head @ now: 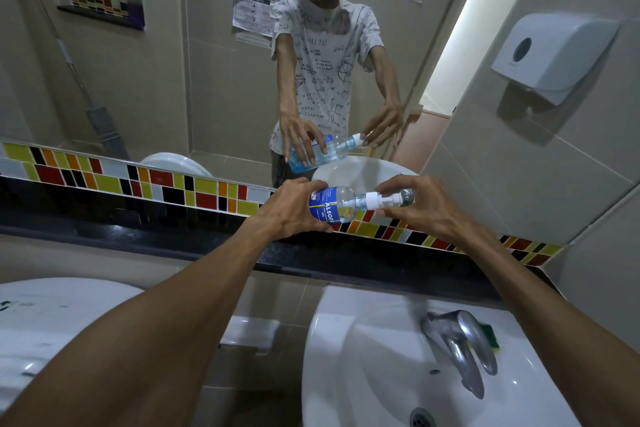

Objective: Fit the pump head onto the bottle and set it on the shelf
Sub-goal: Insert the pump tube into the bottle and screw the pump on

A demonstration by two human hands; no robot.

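A clear bottle (334,203) with a blue label lies tipped on its side in the air, neck pointing right, above the black shelf (138,236). My left hand (291,208) grips its body. A white pump head (384,199) sits at the bottle's neck, and my right hand (422,204) holds it with thumb and fingertips. Whether the pump is screwed fully down I cannot tell. The mirror (207,80) behind repeats both hands and the bottle.
A white sink (363,374) with a chrome tap (457,343) lies below my right arm, a green sponge (490,340) beside the tap. A white toilet cistern lid (52,322) is at lower left. A paper dispenser (550,52) hangs on the right wall. Coloured tiles (156,184) back the shelf.
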